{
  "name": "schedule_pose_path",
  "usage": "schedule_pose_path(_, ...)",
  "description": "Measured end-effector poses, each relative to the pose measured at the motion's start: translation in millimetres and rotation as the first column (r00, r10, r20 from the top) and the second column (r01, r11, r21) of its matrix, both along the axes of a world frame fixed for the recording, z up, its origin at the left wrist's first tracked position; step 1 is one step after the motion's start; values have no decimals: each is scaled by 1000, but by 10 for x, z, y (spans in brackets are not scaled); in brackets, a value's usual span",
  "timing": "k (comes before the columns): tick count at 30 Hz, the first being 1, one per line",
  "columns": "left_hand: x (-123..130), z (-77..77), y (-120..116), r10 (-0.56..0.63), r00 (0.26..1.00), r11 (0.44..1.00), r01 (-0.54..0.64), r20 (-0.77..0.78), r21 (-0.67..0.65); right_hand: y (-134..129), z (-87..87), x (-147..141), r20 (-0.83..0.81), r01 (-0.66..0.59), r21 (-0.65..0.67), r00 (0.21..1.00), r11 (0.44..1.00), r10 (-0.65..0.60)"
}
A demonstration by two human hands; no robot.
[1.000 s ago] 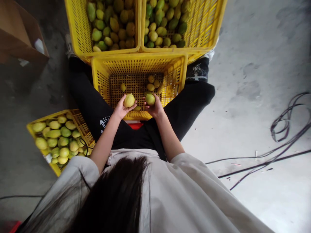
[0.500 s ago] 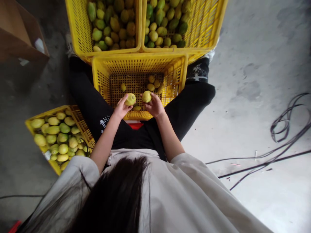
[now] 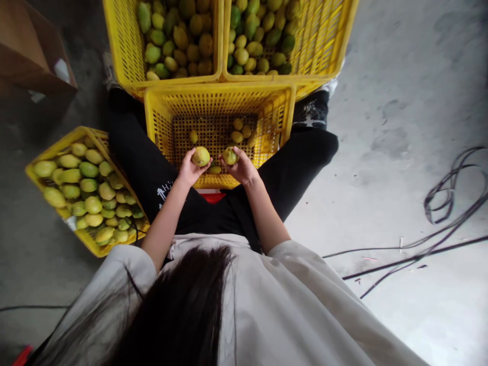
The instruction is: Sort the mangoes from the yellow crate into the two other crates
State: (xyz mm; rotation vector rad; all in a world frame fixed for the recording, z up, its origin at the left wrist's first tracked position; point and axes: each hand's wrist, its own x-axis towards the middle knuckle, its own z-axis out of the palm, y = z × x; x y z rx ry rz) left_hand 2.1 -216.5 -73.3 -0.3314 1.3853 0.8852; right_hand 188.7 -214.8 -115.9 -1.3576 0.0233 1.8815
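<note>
My left hand (image 3: 191, 169) is closed round a yellow lemon (image 3: 201, 156), its fingers along the fruit's left side and underneath. In my right hand (image 3: 243, 166) is a second, greener-yellow lemon (image 3: 230, 156), gripped from its right side. Both fruits are held a short way apart above the near part of a yellow plastic crate (image 3: 219, 90) between my legs. On that crate's perforated floor lie several loose lemons (image 3: 237, 136), mostly in a group at the right, one at the left and one below my hands.
Two yellow crates stand beyond: the left crate (image 3: 127, 40) and right crate (image 3: 324, 38) hold green and yellow lemons. A full crate (image 3: 38, 178) sits by my left leg. Black cables (image 3: 438, 203) lie on the floor at right, a cardboard box (image 3: 26, 46) at far left.
Both lemons have been turned in my hands, the left one moving slightly left. The full crate at my left has shifted up and left and its angle has changed.
</note>
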Motion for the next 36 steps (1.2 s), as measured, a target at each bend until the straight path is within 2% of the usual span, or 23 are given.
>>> schedule_pose_path(3, -8, -3, -13, -27, 1000, 999, 28, -16, 40, -12, 4, 20, 25, 5, 18, 1000, 1000, -5)
schedule_pose_path(8, -24, -44, -27, -54, 998, 997, 55, -21, 44, -43, 37, 78, -40, -88, 50, 995, 995, 90)
schedule_pose_path(12, -8, -69, -26, -58, 998, 998, 58, -13, 6, -42, 15, 66, -37, -54, 69, 998, 996, 57)
schedule_pose_path(16, 2, -57, -17, -44, 999, 999, 43, 13, 25, -26, -44, 64, 21, -71, 3, 997, 997, 71)
schedule_pose_path(20, -20, -41, -10, -14, 1000, 1000, 14, -7, 23, -22, -90, 66, 79, -29, -19, 996, 999, 30)
schedule_pose_path(27, -22, -20, 4, -39, 999, 998, 38, 15, 54, 23, -159, 81, -22, -53, 10, 998, 999, 54)
schedule_pose_path(36, -5, 32, 19, 1, 1000, 999, -1, 7, 53, -6, -128, 27, 19, -36, 44, 999, 998, 35)
